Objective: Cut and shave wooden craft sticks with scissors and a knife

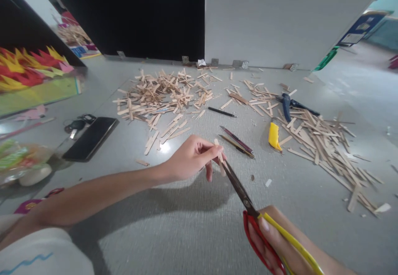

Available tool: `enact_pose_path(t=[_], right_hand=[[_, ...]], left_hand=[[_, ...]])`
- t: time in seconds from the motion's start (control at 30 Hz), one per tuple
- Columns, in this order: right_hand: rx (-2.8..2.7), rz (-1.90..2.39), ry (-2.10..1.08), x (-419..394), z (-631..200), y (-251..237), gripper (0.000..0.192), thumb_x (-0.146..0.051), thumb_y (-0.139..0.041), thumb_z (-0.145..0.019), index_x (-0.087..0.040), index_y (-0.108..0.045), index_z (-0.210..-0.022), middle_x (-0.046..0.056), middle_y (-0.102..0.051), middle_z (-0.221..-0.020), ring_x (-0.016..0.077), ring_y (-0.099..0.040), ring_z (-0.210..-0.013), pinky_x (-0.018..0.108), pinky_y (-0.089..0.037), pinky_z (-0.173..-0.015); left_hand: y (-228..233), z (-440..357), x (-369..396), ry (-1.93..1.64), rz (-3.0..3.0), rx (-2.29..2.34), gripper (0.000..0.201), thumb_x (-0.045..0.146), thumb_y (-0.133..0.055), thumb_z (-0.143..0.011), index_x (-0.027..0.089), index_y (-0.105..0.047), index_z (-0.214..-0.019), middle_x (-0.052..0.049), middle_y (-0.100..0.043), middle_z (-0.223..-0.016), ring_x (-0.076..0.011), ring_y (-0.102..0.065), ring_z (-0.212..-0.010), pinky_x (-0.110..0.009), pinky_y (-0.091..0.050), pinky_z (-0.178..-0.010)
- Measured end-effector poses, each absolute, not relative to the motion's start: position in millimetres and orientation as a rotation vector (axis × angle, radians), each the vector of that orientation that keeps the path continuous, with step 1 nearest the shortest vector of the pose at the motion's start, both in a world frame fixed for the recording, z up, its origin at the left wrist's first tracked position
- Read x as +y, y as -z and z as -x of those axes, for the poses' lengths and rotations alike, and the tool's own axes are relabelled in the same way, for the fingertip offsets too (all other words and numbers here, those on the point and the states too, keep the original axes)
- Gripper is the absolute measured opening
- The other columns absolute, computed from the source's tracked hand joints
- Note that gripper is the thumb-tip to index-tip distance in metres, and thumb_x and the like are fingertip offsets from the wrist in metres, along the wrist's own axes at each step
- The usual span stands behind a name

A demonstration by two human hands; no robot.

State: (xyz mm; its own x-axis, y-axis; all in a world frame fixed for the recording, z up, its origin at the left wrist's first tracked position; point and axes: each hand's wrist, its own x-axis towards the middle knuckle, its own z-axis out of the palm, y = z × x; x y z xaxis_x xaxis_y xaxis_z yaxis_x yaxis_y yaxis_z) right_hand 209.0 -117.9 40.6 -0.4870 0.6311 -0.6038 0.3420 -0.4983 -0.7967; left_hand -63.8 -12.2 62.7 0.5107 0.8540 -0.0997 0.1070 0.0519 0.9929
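Head view: your left hand [189, 158] pinches stick [219, 155] above desk [186, 225], mid-frame. Right hand [280, 242] grips scissors [248, 202], blades closing on stick's lower end. Step in hand looks like trimming. Next: hold stick steady, squeeze handles through. Stick piles [164, 95] lie beyond.

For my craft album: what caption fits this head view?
Left hand holds a wooden stick while right hand snips with scissors.
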Motion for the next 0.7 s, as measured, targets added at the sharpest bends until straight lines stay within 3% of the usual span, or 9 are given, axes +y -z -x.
enact_pose_path(t=[0.17,0.43,0.7], right_hand=[[-1.52,1.593,-1.991,-121,-204,-44,0.08,-0.102,-0.042,-0.085,-0.023,-0.048,-0.08,-0.007,-0.045,-0.059,0.0076,-0.037,-0.049,0.024,-0.032,-0.051],[-1.567,1.659,-2.075,-114,-202,-51,0.084,-0.108,-0.038,-0.078,-0.024,-0.045,-0.076,-0.008,-0.04,-0.059,0.0071,-0.036,-0.049,0.021,-0.03,-0.045],[-1.627,1.643,-2.02,-112,-199,-57,0.075,-0.097,-0.042,-0.091,-0.025,-0.044,-0.071,-0.006,-0.041,-0.059,0.0081,-0.037,-0.047,0.022,-0.032,-0.042]], left_hand=[[-66,61,-18,-0.718,-1.449,0.94,0.042,0.04,-0.059,-0.107,0.012,-0.074,-0.08,-0.011,-0.082,-0.085,-0.0077,-0.065,-0.043,-0.019,-0.04,-0.044],[-61,61,-22,-0.733,-1.578,1.008,0.045,0.04,-0.053,-0.106,0.011,-0.074,-0.079,-0.008,-0.076,-0.068,-0.0091,-0.064,-0.042,-0.019,-0.041,-0.049],[-56,61,-22,-0.725,-1.6,1.013,0.044,0.042,-0.054,-0.106,0.013,-0.073,-0.08,-0.002,-0.066,-0.056,-0.0106,-0.062,-0.042,-0.019,-0.04,-0.046]])
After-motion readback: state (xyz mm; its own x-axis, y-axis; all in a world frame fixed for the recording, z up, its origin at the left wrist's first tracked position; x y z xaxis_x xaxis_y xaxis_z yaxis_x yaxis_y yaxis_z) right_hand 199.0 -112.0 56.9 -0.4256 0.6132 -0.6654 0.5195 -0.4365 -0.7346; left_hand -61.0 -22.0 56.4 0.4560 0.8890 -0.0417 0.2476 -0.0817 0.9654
